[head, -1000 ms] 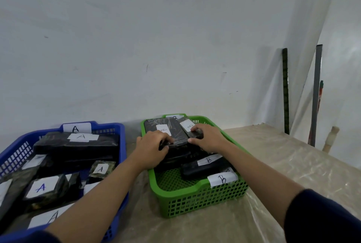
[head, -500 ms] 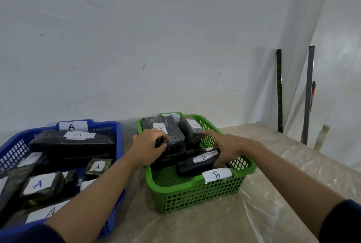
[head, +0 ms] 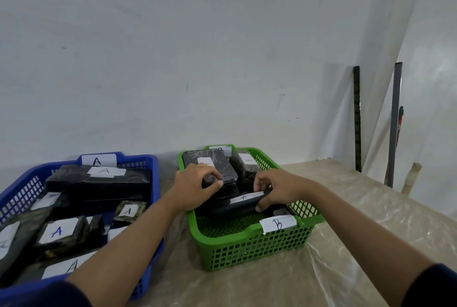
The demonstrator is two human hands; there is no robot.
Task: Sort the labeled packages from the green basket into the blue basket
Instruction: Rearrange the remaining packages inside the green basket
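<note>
green basket [head: 249, 245] front floor bare, packages [head: 210, 163] crowd its back, blue basket [head: 148, 166] packed full

A green plastic lattice basket [head: 259, 250], tagged B, holds black wrapped packages [head: 210, 161] with white labels, stacked toward its 12 o'clock end. At its 9 o'clock stands a blue plastic lattice basket [head: 154, 166] filled with black A-labelled packages [head: 99, 183].

"A" on blue basket [head: 153, 166], "B" on green basket [head: 247, 252]

soft, even, slightly dim light, faint glare on the table's plastic sheet [head: 358, 220], mild wide-angle bending at edges.
</note>
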